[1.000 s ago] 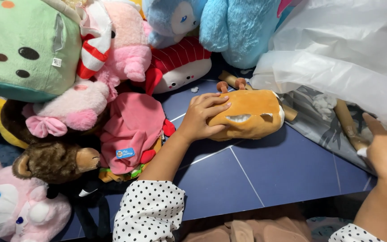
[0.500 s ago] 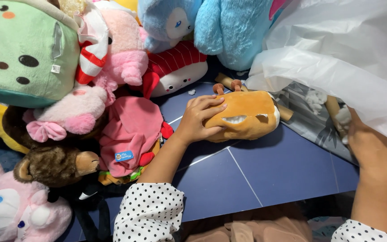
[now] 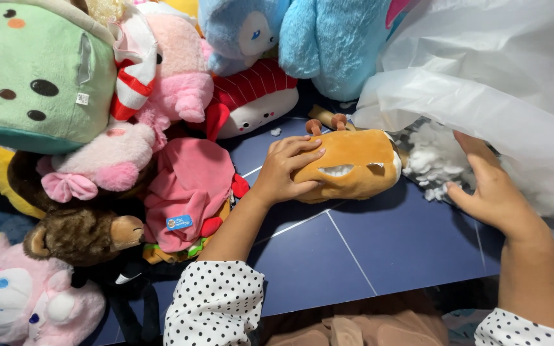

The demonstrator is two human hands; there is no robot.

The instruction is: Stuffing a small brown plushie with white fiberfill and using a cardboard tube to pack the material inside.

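An orange-brown plush toy (image 3: 357, 163) lies on the dark blue floor tiles with an open tear along its side showing white filling. My left hand (image 3: 285, 170) rests on its left end and holds it down. To the right, white stuffing (image 3: 432, 160) spills from the mouth of a large translucent white plastic bag (image 3: 501, 83). At that mouth my right hand (image 3: 490, 186) reaches into the stuffing, fingers curled; whether it grips any is unclear.
Soft toys crowd the left and back: a green round one (image 3: 36, 80), pink ones (image 3: 174, 70), a pink-clothed doll (image 3: 190, 189), a brown furry animal (image 3: 78, 234), a red-and-white plush (image 3: 254, 102), and blue plushes (image 3: 328, 38). Blue floor tiles (image 3: 367, 250) lie in front.
My right hand has moved left and up to the bag's mouth, where white stuffing now shows. My left hand stays on the orange plush.
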